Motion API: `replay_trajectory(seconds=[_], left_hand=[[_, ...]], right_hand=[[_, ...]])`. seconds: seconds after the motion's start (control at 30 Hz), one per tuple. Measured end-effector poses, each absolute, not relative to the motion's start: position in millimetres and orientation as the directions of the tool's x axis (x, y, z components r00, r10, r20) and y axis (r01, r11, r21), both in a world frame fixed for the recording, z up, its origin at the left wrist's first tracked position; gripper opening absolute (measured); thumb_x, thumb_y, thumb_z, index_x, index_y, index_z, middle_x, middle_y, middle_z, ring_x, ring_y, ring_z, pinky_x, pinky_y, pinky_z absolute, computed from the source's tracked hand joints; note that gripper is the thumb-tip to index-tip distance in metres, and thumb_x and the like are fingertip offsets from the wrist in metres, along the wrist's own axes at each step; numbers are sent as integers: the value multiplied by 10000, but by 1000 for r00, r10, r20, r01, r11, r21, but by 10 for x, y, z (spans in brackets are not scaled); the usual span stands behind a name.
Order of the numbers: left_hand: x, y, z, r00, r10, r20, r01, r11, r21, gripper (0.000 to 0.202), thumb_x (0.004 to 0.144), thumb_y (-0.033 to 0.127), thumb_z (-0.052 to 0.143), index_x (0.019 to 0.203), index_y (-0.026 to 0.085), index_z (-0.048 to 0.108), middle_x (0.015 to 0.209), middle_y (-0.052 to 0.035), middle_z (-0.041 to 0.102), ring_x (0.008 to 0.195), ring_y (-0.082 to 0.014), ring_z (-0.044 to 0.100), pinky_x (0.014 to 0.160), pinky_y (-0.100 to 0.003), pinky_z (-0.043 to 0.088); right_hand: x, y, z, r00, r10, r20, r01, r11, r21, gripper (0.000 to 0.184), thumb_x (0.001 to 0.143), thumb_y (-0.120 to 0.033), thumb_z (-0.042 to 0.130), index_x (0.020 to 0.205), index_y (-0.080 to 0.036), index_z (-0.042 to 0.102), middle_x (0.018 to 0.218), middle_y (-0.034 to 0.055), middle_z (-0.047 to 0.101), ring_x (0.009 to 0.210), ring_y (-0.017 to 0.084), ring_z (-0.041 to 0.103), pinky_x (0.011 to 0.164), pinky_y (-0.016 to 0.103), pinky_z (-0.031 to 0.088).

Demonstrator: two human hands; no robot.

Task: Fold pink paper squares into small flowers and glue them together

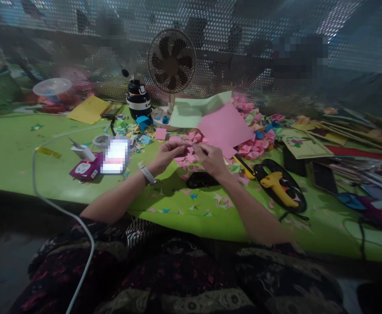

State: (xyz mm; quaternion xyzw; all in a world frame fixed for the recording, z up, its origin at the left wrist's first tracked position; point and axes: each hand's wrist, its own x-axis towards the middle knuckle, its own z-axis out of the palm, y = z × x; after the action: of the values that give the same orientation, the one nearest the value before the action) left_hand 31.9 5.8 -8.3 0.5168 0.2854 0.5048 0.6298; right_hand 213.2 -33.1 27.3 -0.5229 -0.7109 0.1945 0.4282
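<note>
My left hand and my right hand meet above the table with thumbs and fingertips pinched. Between them is a small pink paper piece, partly hidden by the fingers; its exact shape is hard to make out. Loose pink paper cuttings lie just below. A black case-like object rests under my right wrist. Behind the hands are a large pink paper sheet and a pale green sheet, beside a heap of folded pink paper flowers.
A yellow glue gun lies on a black oval stand at right, near a yellow cutter. A fan and black jug stand behind. Left are a lit phone, a purple device and a white cable.
</note>
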Motion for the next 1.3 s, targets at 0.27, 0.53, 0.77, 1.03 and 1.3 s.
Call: replay_trajectory(seconds=[0.27,0.53,0.77,1.03,1.3], left_hand=[[313,48,-96,329,930,166,-334,-50,941,326,653,391,893,864,168,784,817,-41,755,753,-132,687,809,-312,561],[315,44,-77,274,928,252,-289,-170,942,299,632,404,911,782,177,788,777,-39,760,718,-131,679,758,-307,554],[317,15,-50,258,932,253,-280,-179,943,309,627,420,912,775,175,794,769,-48,759,711,-140,678,762,-316,552],[328,0,-27,267,930,252,-282,-174,943,341,602,460,916,736,178,779,746,-34,749,694,-137,665,741,-320,551],[345,-35,-17,238,935,264,-273,-196,942,372,581,505,914,703,187,763,724,-25,741,678,-133,647,722,-303,538]], right_hand=[[2172,-268,186,-124,906,404,636,385,-669,472,922,-564,514,654,-193,632,627,39,628,617,165,519,602,276,370],[2171,-289,247,-183,912,367,599,400,-694,517,897,-595,493,587,-188,558,568,5,503,587,139,458,594,279,345],[2163,-299,276,-208,914,348,567,403,-718,527,879,-631,497,594,-191,560,573,4,495,598,146,461,603,281,362],[2183,-298,269,-251,919,306,579,395,-713,445,915,-528,470,642,-197,587,594,10,538,615,157,502,614,279,378],[2182,-272,217,-284,920,271,640,392,-660,407,963,-400,389,737,-195,659,738,66,687,731,195,620,662,283,420]])
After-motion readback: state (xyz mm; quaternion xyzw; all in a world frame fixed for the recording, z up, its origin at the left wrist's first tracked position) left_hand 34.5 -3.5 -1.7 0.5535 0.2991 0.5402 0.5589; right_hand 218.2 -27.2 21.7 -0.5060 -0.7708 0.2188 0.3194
